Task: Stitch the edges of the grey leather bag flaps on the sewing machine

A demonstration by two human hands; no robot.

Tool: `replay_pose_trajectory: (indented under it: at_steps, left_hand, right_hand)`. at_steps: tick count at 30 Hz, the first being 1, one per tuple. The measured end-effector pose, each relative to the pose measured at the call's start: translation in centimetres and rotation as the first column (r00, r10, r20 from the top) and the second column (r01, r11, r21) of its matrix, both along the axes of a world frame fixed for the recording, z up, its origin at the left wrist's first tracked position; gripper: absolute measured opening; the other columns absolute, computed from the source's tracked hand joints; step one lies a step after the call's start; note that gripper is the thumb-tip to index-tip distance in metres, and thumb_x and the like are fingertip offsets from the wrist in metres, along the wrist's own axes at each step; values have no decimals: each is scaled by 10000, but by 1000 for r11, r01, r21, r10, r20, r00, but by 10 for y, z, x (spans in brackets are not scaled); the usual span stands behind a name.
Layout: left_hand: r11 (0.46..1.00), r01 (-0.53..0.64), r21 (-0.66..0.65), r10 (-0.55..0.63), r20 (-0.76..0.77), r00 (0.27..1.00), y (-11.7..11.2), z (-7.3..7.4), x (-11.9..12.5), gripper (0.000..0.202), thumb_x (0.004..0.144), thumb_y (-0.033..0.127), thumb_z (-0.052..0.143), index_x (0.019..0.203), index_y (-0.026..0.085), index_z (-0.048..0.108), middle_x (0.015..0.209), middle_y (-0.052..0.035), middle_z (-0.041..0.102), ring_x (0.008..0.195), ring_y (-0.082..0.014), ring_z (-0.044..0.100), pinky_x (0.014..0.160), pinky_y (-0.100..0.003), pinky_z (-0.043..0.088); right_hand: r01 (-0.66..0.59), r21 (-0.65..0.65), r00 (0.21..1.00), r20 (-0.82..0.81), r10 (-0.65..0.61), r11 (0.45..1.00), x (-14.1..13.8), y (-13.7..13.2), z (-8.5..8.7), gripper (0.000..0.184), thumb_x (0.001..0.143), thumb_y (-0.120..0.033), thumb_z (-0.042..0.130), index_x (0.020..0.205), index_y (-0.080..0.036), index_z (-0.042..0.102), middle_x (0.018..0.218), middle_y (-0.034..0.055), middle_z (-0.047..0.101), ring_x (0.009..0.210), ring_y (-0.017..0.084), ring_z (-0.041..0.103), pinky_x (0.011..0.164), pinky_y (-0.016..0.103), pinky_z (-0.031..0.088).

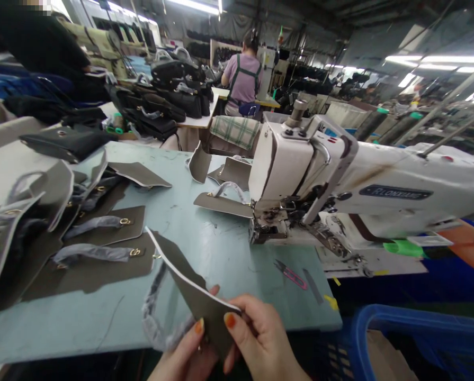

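Observation:
Both hands grip one grey-brown bag panel (189, 278) with a white edge, tilted up over the table's front edge. My left hand (191, 349) pinches its lower part, thumb on the near face. My right hand (260, 333) clasps the right end between thumb and fingers. A handle wrapped in clear plastic (153, 312) hangs from the panel's far side, fixed by a gold-coloured ring. To the left lie several similar panels (101, 264) with wrapped handles, partly overlapping. Another handled panel (224, 203) rests beside the sewing machine (284, 159).
Pink-handled thread snips (290, 275) and a grey strip (313, 286) lie on the pale green tabletop (117, 323). A blue plastic basket (419, 317) stands at the lower right. Black bags (173, 100) crowd the table behind. A person in a purple shirt (242, 74) sits farther back.

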State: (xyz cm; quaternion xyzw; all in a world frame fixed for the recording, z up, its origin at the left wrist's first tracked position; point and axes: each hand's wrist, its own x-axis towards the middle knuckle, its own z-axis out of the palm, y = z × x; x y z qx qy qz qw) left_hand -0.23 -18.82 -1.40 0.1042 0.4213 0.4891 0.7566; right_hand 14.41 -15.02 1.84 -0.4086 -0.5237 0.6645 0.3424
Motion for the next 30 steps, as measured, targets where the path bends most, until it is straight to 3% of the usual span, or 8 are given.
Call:
replay_pose_trajectory:
  at_steps: [2,5,8,14,19,30]
  left_hand:
    - [994,-107,28,107,-16,994,24,2,6,443,679,498,808,1039,254,723,964,-60,727,778,-203,656,702,-319,560]
    - [960,-248,130,265,-143,954,63,6,9,356,639,381,860,889,198,685,782,-4,699,638,-140,606,563,-224,512]
    - [963,-171,206,217,-227,949,104,13,11,308,660,350,847,782,153,643,649,18,648,529,-100,549,492,-187,457]
    - [965,-58,254,147,-347,926,171,14,20,362,668,288,813,940,136,627,769,-10,706,605,-127,611,570,-219,488]
    - [954,-30,299,155,-404,901,190,9,26,304,675,210,742,955,155,637,837,-8,720,658,-133,621,621,-227,482]
    - [942,-14,336,175,-454,874,200,29,39,326,543,106,634,860,173,609,757,-11,738,701,-208,654,672,-291,498]
  right_hand:
    - [127,-49,991,-30,-129,991,-4,5,-7,465,939,-602,508,883,-145,569,577,0,578,447,93,562,449,154,402]
    - [248,-10,967,61,-247,969,-5,20,-13,483,940,-599,513,762,-152,552,538,-12,553,455,85,532,459,156,368]
    - [245,73,955,151,-254,967,-1,43,-16,489,967,-564,489,725,-149,576,568,4,600,455,75,496,464,169,345]
    - [264,86,949,156,-275,961,11,85,-33,500,1005,-553,410,783,-149,604,676,52,711,462,81,522,435,181,317]
    - [312,23,942,121,-313,950,13,100,-41,513,992,-567,427,837,-123,632,637,61,711,421,76,526,405,169,292]
    - [420,-31,907,50,-418,907,8,102,-44,597,968,-618,413,779,-105,651,615,81,718,372,69,529,394,159,317]
